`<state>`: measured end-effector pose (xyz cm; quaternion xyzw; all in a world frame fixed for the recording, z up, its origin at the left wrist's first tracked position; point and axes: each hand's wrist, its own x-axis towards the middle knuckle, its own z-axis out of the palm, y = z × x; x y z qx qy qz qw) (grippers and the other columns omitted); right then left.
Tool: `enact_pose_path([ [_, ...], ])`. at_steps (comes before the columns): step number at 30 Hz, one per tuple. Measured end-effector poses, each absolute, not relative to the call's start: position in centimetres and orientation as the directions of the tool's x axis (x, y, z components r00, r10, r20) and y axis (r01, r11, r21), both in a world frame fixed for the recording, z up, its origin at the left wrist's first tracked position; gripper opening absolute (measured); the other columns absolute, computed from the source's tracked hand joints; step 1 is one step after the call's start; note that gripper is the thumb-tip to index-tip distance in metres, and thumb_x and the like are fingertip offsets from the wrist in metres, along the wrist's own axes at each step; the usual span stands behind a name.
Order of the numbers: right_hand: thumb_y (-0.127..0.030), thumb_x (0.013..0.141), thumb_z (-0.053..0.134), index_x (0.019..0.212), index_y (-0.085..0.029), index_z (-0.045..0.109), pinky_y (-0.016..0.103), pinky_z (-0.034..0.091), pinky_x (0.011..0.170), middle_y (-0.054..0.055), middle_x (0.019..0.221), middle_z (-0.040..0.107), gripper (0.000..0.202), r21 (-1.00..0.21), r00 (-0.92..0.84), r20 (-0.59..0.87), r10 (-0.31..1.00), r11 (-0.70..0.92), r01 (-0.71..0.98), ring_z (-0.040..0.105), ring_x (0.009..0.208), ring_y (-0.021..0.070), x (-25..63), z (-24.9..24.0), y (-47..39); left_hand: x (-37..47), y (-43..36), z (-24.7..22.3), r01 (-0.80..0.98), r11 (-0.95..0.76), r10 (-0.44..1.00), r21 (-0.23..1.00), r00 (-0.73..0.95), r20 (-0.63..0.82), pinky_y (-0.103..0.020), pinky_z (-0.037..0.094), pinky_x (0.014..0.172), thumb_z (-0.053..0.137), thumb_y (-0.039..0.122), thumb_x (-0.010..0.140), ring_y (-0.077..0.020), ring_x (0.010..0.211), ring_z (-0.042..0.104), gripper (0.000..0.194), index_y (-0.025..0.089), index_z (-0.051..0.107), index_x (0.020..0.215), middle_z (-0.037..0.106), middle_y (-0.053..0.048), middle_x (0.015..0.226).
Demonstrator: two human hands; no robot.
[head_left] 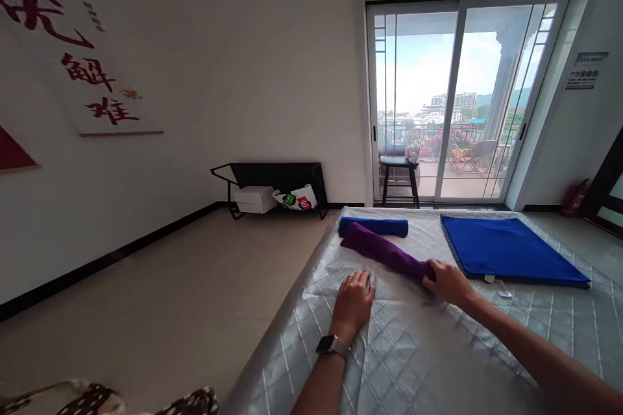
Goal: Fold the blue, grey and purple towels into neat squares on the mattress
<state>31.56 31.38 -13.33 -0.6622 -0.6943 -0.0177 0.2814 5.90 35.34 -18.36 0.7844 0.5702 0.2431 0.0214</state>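
1. Purple cloth roll (382,251) is slanting near the mattress's (399,343) far left corner, in front of a blue roll (377,227).
2. Handling it well is probably calling for a light, even grip, so the layers aren't loosening.
3. The right hand (448,282) is pinching its near end, forearm stretching in from the mattress's right side.
4. Nearer the left edge, the left hand (354,301) is hovering or resting palm down, fingers loosely together, seemingly gripping nothing.
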Motion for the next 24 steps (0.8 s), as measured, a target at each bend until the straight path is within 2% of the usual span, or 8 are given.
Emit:
enact_pose_path([
  [2, -0.036, 0.09, 0.065, 0.088, -0.018, 0.068, 0.023, 0.05, 0.062, 0.0, 0.086, 0.068, 0.018, -0.381, -0.027, 0.285, 0.958, 0.139, 0.914, 0.061, 0.069, 0.0116, 31.3, -13.1, 27.0, 5.9, 35.3, -18.2, 0.887, -0.342, 0.911, 0.309, 0.232, 0.342, -0.041, 0.043, 0.107, 0.045, 0.027, 0.096, -0.0255, 0.122, 0.058, 0.033, 0.018, 0.063, 0.122, 0.066, -0.011, 0.128],
  [4, -0.026, 0.084, 0.065, 0.066, -0.019, 0.057, 0.02, 0.032, 0.046, -0.006, 0.058, 0.054, 0.021, -0.475, -0.138, 0.071, 0.988, 0.155, 0.866, 0.046, 0.051, 0.0074, 30.9, -12.8, 22.8, 5.9, 35.3, -18.0, 0.887, -0.34, 0.914, 0.313, 0.233, 0.332, -0.042, 0.043, 0.107, 0.044, 0.028, 0.096, -0.0263, 0.122, 0.059, 0.034, 0.016, 0.063, 0.123, 0.067, -0.012, 0.128],
  [7, -0.025, 0.079, 0.057, 0.058, -0.02, 0.046, 0.023, 0.021, 0.046, -0.007, 0.051, 0.042, 0.024, -0.599, -0.28, -0.134, 0.951, 0.147, 0.787, 0.036, 0.049, 0.0073, 30.0, -12.9, 18.4, 5.8, 35.3, -17.9, 0.883, -0.344, 0.916, 0.32, 0.241, 0.321, -0.042, 0.042, 0.107, 0.041, 0.031, 0.098, -0.0263, 0.122, 0.058, 0.037, 0.015, 0.061, 0.125, 0.066, -0.013, 0.129],
  [12, -0.032, 0.071, 0.061, 0.06, -0.022, 0.05, 0.026, 0.024, 0.051, -0.003, 0.052, 0.054, 0.018, -0.46, -0.244, 0.019, 0.97, 0.225, 0.859, 0.047, 0.05, 0.0127, 28.8, -15.4, 16.9, 5.5, 35.6, -18.2, 0.874, -0.363, 0.911, 0.322, 0.261, 0.318, -0.042, 0.042, 0.108, 0.039, 0.036, 0.099, -0.0255, 0.125, 0.057, 0.038, 0.018, 0.062, 0.124, 0.065, -0.012, 0.131],
  [15, -0.042, 0.068, 0.067, 0.073, -0.024, 0.056, 0.026, 0.025, 0.051, -0.001, 0.057, 0.06, 0.022, -0.41, -0.277, 0.078, 0.958, 0.284, 0.867, 0.053, 0.051, 0.0161, 29.0, -16.8, 17.4, 5.3, 35.8, -18.5, 0.87, -0.372, 0.904, 0.324, 0.259, 0.341, -0.042, 0.042, 0.107, 0.039, 0.038, 0.099, -0.0259, 0.123, 0.058, 0.039, 0.018, 0.062, 0.124, 0.066, -0.012, 0.129],
  [17, -0.047, 0.066, 0.07, 0.09, -0.025, 0.056, 0.025, 0.024, 0.049, -0.006, 0.054, 0.055, 0.035, -0.455, -0.308, 0.073, 0.949, 0.306, 0.836, 0.05, 0.048, 0.0154, 29.3, -17.0, 17.6, 5.2, 36.0, -18.6, 0.869, -0.377, 0.9, 0.321, 0.262, 0.348, -0.043, 0.043, 0.106, 0.041, 0.038, 0.099, -0.0259, 0.122, 0.059, 0.038, 0.019, 0.062, 0.123, 0.067, -0.012, 0.128],
  [19, -0.043, 0.064, 0.072, 0.101, -0.026, 0.05, 0.023, 0.023, 0.048, -0.011, 0.052, 0.049, 0.046, -0.533, -0.334, 0.077, 0.939, 0.322, 0.783, 0.045, 0.046, 0.0131, 29.5, -16.9, 17.7, 5.1, 36.1, -18.6, 0.871, -0.376, 0.903, 0.316, 0.267, 0.337, -0.042, 0.043, 0.106, 0.041, 0.039, 0.099, -0.0259, 0.121, 0.059, 0.038, 0.019, 0.062, 0.123, 0.067, -0.012, 0.128],
  [24, -0.017, 0.064, 0.055, 0.081, -0.027, 0.036, 0.021, 0.024, 0.048, -0.011, 0.06, 0.042, 0.027, -0.672, -0.26, 0.194, 0.946, 0.321, 0.667, 0.034, 0.047, 0.0082, 29.7, -16.2, 17.5, 5.1, 36.0, -18.3, 0.885, -0.375, 0.904, 0.276, 0.283, 0.319, -0.042, 0.043, 0.106, 0.039, 0.038, 0.099, -0.0262, 0.122, 0.057, 0.038, 0.017, 0.061, 0.123, 0.065, -0.012, 0.129],
])
